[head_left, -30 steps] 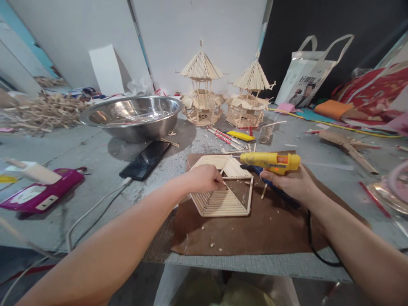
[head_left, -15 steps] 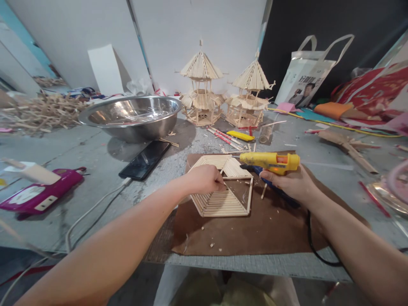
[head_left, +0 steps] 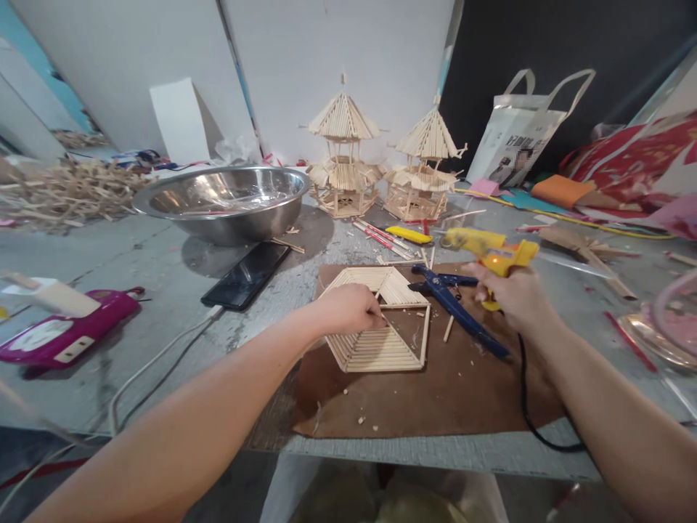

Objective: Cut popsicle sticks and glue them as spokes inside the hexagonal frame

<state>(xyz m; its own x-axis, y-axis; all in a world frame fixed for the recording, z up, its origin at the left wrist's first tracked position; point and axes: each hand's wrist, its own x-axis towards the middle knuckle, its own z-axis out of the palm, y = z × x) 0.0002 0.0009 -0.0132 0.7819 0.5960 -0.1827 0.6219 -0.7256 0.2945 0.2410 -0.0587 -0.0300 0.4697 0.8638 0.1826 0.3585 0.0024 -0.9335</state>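
A hexagonal panel of thin wooden sticks (head_left: 375,351) lies on a brown sheet (head_left: 403,407), with one wedge at its right unfilled. My left hand (head_left: 353,309) is closed over the panel's middle, fingertips pinched at the inner edge; whatever they grip is hidden. In my right hand (head_left: 509,290) is a yellow hot glue gun (head_left: 490,247), held up to the right of the panel, its nozzle pointing left and blurred. Below the gun, blue-handled cutting pliers (head_left: 462,312) rest on the sheet. A short stick (head_left: 449,328) lies beside them.
Two stick pavilions (head_left: 344,156) (head_left: 428,163) stand at the back. A steel basin (head_left: 223,203), a phone (head_left: 247,276) and a purple power strip (head_left: 70,323) are on the left. A yellow utility knife (head_left: 408,234) lies beyond the panel; a white bag (head_left: 517,138) stands back right.
My right hand has lifted the glue gun away from the panel, up and to the right, uncovering the pliers. My left hand stays in place on the panel.
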